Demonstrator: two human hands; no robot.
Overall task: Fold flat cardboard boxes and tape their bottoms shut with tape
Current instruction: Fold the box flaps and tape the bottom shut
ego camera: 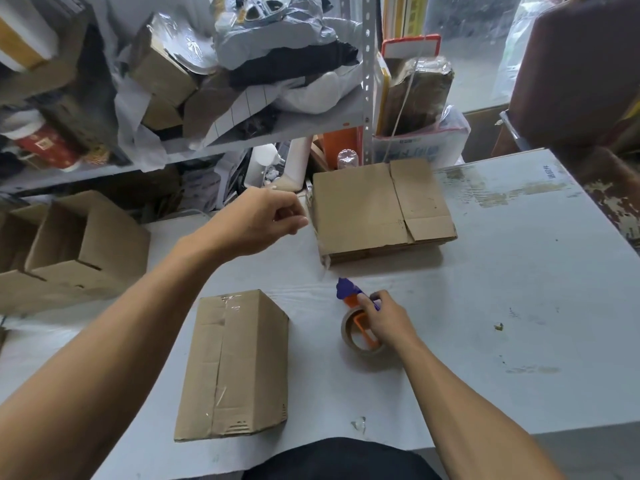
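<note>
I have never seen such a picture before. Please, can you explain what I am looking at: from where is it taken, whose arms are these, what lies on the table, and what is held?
There is no machine here. One camera worn on a person's head looks forward and down, so the two bare arms are that person's own. The right hand grips a tape dispenser, orange and purple, with a roll of clear tape, resting on the grey table. The left hand is raised near a stack of flat cardboard boxes, its fingers curled; it may be pinching clear tape, but I cannot tell. Nearer the person stands a folded box, its seam already taped. More open boxes sit at the left, below cluttered shelves.
</note>
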